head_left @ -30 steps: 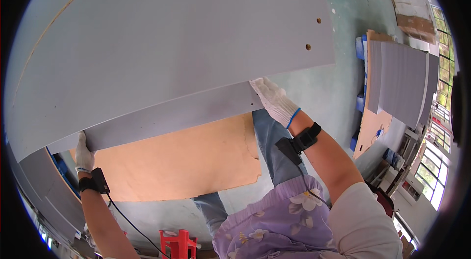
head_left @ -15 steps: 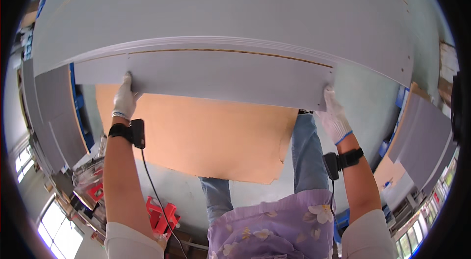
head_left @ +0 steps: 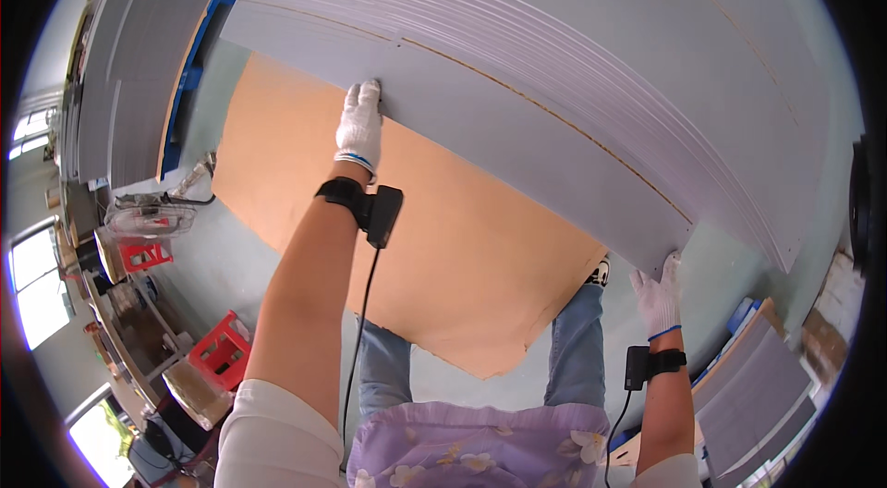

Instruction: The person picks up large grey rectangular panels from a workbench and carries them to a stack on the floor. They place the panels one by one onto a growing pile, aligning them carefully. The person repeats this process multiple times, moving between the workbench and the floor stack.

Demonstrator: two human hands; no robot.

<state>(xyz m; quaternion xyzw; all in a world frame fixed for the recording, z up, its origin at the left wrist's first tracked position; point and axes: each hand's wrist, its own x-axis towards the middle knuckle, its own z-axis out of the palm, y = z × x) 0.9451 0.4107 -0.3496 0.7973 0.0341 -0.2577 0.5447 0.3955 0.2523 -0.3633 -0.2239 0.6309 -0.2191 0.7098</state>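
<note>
A long, narrow grey board with a brown slot along it slants from upper left to lower right in front of me. My left hand, in a white knit glove, reaches its near edge with fingers stretched out and fingertips touching it. At the board's right end, my gloved right hand grips the corner; the fingers underneath are hidden. Beyond the board, a stack of large grey panels shows several layered edges. A brown cardboard sheet lies below the board, between it and my legs.
More grey panels are stacked on a blue pallet at the left, and another panel stack stands at lower right. A fan and a red plastic stool are at lower left. Cables run from both wrist straps.
The view has turned, so the board now slants down to the right. My left hand sits farther along its edge with fingers extended. The stack's layered edges show more widely.
</note>
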